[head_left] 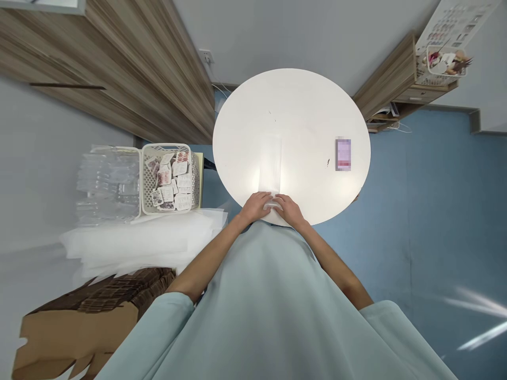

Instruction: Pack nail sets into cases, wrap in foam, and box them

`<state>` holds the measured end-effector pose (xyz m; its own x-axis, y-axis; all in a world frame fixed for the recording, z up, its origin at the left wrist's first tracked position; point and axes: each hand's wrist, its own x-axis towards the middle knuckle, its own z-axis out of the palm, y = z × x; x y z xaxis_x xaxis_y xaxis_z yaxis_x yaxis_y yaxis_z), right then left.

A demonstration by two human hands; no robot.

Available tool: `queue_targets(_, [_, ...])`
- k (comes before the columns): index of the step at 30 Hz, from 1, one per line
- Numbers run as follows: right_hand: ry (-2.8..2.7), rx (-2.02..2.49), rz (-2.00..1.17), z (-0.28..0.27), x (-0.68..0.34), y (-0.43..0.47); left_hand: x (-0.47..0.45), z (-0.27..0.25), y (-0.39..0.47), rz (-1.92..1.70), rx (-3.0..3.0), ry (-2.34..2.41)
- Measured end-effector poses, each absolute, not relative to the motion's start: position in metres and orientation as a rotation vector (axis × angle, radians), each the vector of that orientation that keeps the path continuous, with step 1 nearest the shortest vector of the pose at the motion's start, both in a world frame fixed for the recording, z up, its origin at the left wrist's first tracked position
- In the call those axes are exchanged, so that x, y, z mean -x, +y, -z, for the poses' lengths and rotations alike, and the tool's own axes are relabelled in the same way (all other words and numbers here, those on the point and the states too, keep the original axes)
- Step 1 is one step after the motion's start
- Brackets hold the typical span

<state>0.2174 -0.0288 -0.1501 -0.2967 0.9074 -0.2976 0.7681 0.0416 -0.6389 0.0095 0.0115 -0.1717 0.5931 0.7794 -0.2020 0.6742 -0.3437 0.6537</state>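
A translucent whitish plastic sheet, long and narrow, lies flat on the white oval table, pointing away from me. Its near end is at the table's front edge, between my two hands. My left hand grips that end from the left, fingers bent and thumb toward the middle. Opposite it, my right hand grips the same end from the right, its fingertips almost meeting those of the left. The part under the fingers is partly hidden, and whether it is folded or rolled I cannot tell.
A blurred purple, phone-like object lies on the table's right side. To the left stand a white basket of printed cards, clear plastic packs, white sheets and stacked brown cardboard. A wooden cabinet rises behind them.
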Motion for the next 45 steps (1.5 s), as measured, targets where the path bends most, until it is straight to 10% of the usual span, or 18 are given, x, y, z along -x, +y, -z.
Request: queue_targets(45, [-1.977, 2.147, -0.982, 0.164, -0.197, 0.047, -0.019, 0.172, 0.051, -0.360, -1.257, 1.795])
